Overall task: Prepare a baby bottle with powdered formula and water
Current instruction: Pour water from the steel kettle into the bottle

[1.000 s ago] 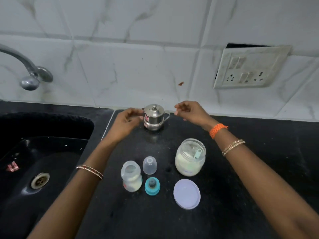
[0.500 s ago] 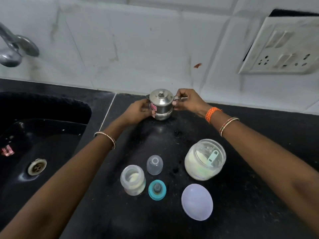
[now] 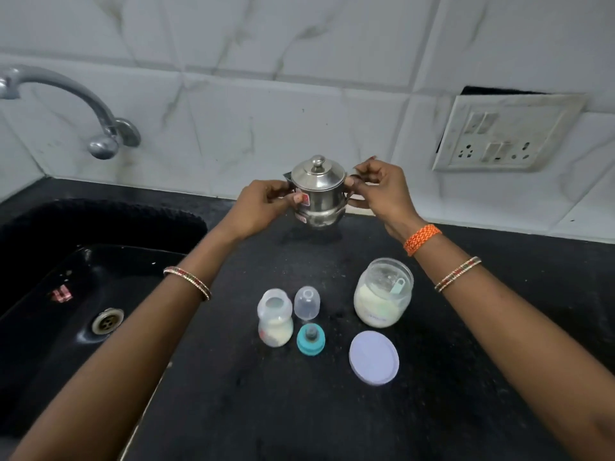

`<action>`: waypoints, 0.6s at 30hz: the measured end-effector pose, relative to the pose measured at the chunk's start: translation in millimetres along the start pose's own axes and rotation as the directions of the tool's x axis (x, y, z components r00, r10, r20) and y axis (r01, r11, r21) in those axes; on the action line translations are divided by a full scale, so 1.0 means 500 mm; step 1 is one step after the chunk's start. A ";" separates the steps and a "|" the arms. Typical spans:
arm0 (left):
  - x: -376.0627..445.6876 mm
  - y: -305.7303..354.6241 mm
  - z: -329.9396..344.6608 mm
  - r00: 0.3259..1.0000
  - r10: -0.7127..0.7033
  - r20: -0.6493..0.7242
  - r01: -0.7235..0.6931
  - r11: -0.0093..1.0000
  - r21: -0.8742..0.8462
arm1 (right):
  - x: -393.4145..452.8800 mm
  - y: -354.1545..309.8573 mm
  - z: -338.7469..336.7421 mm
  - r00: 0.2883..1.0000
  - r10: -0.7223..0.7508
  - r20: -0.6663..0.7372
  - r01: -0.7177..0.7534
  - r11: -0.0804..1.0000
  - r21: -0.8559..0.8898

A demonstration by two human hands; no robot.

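The lidded steel pot (image 3: 317,194) was clasped between the left hand (image 3: 263,204) and right hand (image 3: 379,191) at twelve o'clock, seemingly for pouring water into the open baby bottle (image 3: 275,318) at six o'clock.

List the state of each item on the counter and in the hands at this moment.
Steel pot: lidded, gripped by left hand and right hand.
Baby bottle: uncapped, upright, powder inside.
Teat ring: off.
Clear cap: off, standing.
Formula jar: open, scoop inside.
Jar lid: off, flat.
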State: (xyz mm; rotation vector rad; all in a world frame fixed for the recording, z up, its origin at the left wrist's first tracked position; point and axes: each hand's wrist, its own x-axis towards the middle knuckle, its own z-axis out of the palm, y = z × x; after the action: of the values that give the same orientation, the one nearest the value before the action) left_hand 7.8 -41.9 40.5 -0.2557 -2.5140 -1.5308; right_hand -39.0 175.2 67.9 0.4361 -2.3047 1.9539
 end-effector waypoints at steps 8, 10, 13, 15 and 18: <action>-0.217 -0.073 0.003 0.971 -0.206 -0.118 0.178 0.961 -0.214 | -0.167 -0.012 0.000 0.999 0.012 0.035 -0.009 0.995 -0.101; -0.281 -0.115 0.028 0.946 -0.275 -0.171 0.226 0.939 -0.259 | -0.187 -0.003 -0.004 0.997 0.039 0.060 -0.032 0.993 -0.112; -0.355 -0.159 0.078 0.933 -0.328 -0.150 0.278 0.919 -0.280 | -0.202 0.000 -0.010 0.993 0.049 0.105 -0.032 0.987 -0.157; -0.378 -0.178 0.104 0.941 -0.308 -0.138 0.272 0.935 -0.229 | -0.203 -0.006 -0.015 0.989 0.025 0.143 0.006 0.978 -0.209; -0.383 -0.194 0.115 0.944 -0.284 -0.166 0.260 0.953 -0.152 | -0.197 -0.014 -0.018 0.981 -0.043 0.187 0.101 0.944 -0.314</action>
State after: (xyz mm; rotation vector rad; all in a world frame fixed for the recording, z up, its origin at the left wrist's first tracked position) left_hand 165.7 -44.3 -115.9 0.2218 -2.3837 -1.7285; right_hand 55.8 198.5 51.8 0.6737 -2.6121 1.5176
